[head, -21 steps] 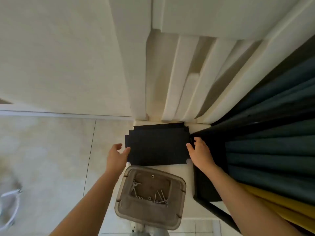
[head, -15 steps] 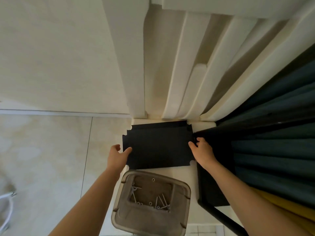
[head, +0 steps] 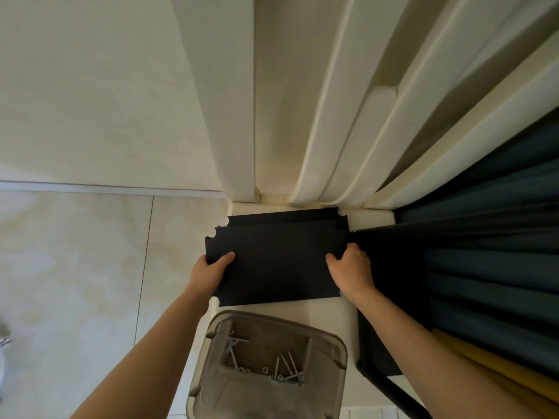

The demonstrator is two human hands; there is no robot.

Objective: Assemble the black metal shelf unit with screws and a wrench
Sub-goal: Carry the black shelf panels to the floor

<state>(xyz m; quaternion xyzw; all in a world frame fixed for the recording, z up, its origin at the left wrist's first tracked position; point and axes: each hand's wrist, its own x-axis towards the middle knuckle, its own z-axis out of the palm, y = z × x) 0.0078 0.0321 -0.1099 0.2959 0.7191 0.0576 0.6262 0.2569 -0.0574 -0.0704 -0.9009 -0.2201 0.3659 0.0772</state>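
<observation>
Head view: my left hand and right hand both on the black panel.
Left hand: grasping its left edge — thumb on top.
Right hand: grasping its right edge, thumb on top.
Panel: partly covering a second panel at the foot of the wall.
Tub: just nearer me — screws inside.

Our left hand and right hand now grip the top black panel, lifted off the stack.
</observation>
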